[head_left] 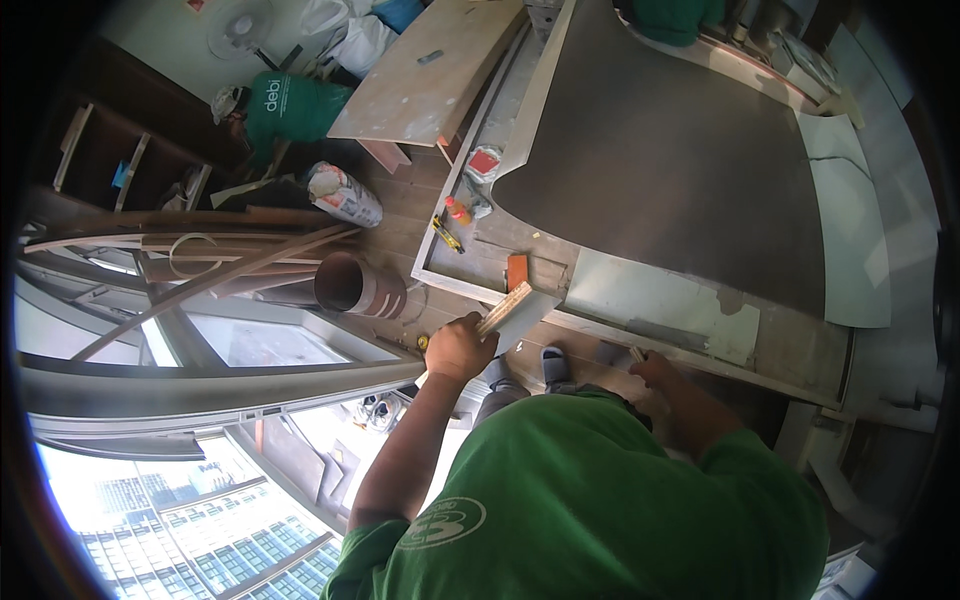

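Note:
My left hand grips a pale board with a layered, plywood-like edge, held tilted beside the near edge of the workbench. My right hand is closed by the bench's front edge, right of my feet. A small light-coloured end shows at its fingers; the rest is too dark to make out. On the bench beyond the board lie an orange block, a yellow cutter knife and an orange bottle. A large dark brown sheet covers much of the bench, its near-left edge curling.
White sheet pieces lie along the bench's near side. On the left stand a brown cylinder, a sack and several leaning strips. A co-worker in green is beside a wooden table; another green-clothed person is beyond the bench.

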The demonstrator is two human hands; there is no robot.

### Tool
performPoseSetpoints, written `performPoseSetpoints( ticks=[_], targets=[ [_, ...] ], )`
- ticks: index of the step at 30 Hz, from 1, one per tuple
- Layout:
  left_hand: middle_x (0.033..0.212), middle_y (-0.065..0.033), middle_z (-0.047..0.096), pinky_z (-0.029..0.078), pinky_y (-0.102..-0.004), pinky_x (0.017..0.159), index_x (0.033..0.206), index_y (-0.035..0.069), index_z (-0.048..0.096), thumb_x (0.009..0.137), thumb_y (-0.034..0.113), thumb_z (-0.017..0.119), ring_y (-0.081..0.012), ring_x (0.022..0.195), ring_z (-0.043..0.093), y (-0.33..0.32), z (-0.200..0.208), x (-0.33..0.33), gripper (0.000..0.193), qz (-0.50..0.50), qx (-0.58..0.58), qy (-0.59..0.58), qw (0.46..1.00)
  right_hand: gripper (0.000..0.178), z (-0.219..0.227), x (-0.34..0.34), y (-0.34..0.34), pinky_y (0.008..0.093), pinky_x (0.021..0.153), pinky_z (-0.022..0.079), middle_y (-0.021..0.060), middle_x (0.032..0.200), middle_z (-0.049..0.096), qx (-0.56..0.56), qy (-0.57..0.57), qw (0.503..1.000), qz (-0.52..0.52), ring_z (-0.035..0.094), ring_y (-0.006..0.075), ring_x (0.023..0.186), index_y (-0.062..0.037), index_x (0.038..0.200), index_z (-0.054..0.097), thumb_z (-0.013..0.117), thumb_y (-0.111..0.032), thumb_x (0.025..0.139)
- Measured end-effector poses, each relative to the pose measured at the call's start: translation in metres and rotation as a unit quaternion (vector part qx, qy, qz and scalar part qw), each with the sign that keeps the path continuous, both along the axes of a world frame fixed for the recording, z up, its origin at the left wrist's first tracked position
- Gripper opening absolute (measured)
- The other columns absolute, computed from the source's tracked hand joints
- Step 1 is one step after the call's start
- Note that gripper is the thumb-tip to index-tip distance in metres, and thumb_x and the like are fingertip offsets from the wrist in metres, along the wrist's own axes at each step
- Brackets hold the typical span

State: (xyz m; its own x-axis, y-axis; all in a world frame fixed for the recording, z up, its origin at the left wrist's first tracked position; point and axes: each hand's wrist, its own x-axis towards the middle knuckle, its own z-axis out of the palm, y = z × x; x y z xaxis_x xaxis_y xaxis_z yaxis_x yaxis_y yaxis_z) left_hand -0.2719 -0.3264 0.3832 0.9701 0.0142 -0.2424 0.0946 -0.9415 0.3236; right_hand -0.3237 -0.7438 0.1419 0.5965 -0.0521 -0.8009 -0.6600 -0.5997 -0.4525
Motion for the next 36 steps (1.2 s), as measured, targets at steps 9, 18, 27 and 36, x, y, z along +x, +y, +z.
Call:
performPoseSetpoints(
  ticks=[9, 18, 27, 36],
  targets=[
    [0.091, -0.0184, 0.073, 0.058, -0.0478, 0.078, 0.105, 0.01, 0.069, 0.081, 0.04, 0.073, -0.0386, 0.088, 0.071, 0.005, -0.007, -0.008, 0.039, 0.011, -0.009, -0.008, 1.0, 0.067, 0.001, -0.007, 0.004, 0.039, 0.057, 0.054, 0.0177, 0.091, 0.068, -0.023, 0.005, 1.0, -0.014, 0.067, 0.0242, 0.07, 0.002, 0.13, 0.059, 0.081, -0.025, 0.073],
    [0.094, -0.0177, 0.073, 0.057, -0.0482, 0.081, 0.106, 0.01, 0.069, 0.083, 0.042, 0.07, -0.0379, 0.089, 0.071, 0.006, -0.002, -0.01, 0.039, 0.018, -0.01, 0.027, 0.999, 0.069, 0.003, -0.003, 0.013, 0.0414, 0.062, 0.061, 0.0206, 0.11, 0.066, 0.013, 0.004, 1.0, -0.018, 0.069, 0.0299, 0.086, 0.0053, 0.13, 0.057, 0.081, -0.026, 0.074],
    [0.093, -0.0186, 0.073, 0.056, -0.0491, 0.082, 0.106, 0.011, 0.069, 0.085, 0.041, 0.067, -0.0387, 0.091, 0.071, 0.008, 0.0, -0.011, 0.037, 0.025, -0.031, 0.036, 0.999, 0.058, -0.022, 0.001, 0.001, 0.0408, 0.057, 0.058, 0.0193, 0.1, 0.065, 0.022, 0.031, 0.999, 0.004, 0.067, 0.0279, 0.08, 0.0061, 0.119, 0.059, 0.083, -0.023, 0.075],
    [0.097, -0.018, 0.073, 0.056, -0.0485, 0.083, 0.106, 0.01, 0.069, 0.084, 0.038, 0.066, -0.0386, 0.092, 0.07, 0.009, -0.003, -0.011, 0.035, 0.021, -0.043, 0.034, 0.998, 0.056, -0.033, 0.001, -0.002, 0.0403, 0.052, 0.055, 0.0189, 0.091, 0.065, 0.022, 0.019, 1.0, 0.002, 0.065, 0.027, 0.068, 0.0071, 0.116, 0.059, 0.083, -0.023, 0.075]
  ],
)
